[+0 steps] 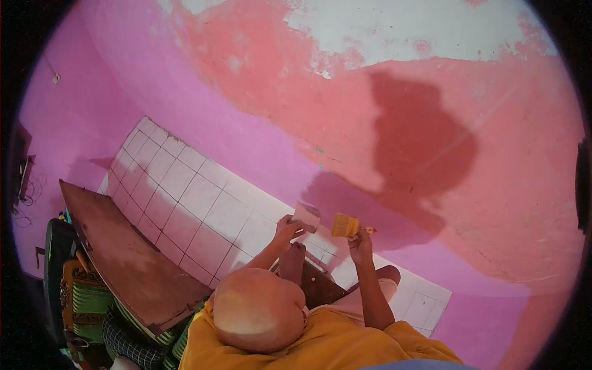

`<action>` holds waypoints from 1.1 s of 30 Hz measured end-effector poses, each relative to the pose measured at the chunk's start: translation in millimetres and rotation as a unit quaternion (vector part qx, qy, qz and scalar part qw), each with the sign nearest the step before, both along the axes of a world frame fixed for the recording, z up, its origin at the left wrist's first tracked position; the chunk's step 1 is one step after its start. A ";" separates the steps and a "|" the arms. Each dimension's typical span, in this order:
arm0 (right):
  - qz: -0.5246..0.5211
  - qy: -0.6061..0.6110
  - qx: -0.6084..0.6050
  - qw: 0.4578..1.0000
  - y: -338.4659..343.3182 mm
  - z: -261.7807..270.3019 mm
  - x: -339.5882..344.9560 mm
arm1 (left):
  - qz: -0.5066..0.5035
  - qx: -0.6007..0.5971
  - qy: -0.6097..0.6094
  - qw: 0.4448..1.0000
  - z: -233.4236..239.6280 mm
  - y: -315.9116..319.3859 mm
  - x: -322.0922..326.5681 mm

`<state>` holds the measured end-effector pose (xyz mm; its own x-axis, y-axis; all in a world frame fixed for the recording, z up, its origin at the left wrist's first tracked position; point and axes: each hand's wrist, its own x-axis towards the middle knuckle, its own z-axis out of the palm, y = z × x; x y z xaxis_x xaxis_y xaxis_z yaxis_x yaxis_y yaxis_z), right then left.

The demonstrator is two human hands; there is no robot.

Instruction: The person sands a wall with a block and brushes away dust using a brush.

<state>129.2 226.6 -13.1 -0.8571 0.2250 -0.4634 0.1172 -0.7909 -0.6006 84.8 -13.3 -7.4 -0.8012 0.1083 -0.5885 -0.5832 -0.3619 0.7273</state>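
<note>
My left hand (286,227) grips a flat, roughly rectangular pale piece (306,218) by its lower left edge; its material is unclear. To the right, my right hand (360,245) holds a wide paintbrush (346,225) with yellowish bristles pointing left. The handle's reddish tip shows at the right. A small gap separates the brush from the pale piece. Both are in front of the lower part of a painted wall (259,92) in pink, salmon and white patches. A bare foot (292,261) is visible below my left hand. Yellow cloth and a large rounded bare-skin shape fill the lower foreground.
White floor tiles (203,194) run along the wall. A dark brown board or low surface (319,282) lies below the hands. At left, a reddish-brown panel (134,249) leans over chairs with green striped upholstery (92,298). A wall socket (56,78) is at upper left.
</note>
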 end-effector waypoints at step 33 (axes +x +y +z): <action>0.105 0.516 0.666 0.528 -73.3 278.8 -185.8 | -0.128 0.207 0.125 0.962 -1.5 19.2 16.1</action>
<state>-56.7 153.3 265.7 -0.5695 -0.3871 0.7251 -0.8151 0.3795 -0.4376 100.9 6.0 -8.9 -0.8285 0.5037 -0.2445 -0.5165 -0.5191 0.6810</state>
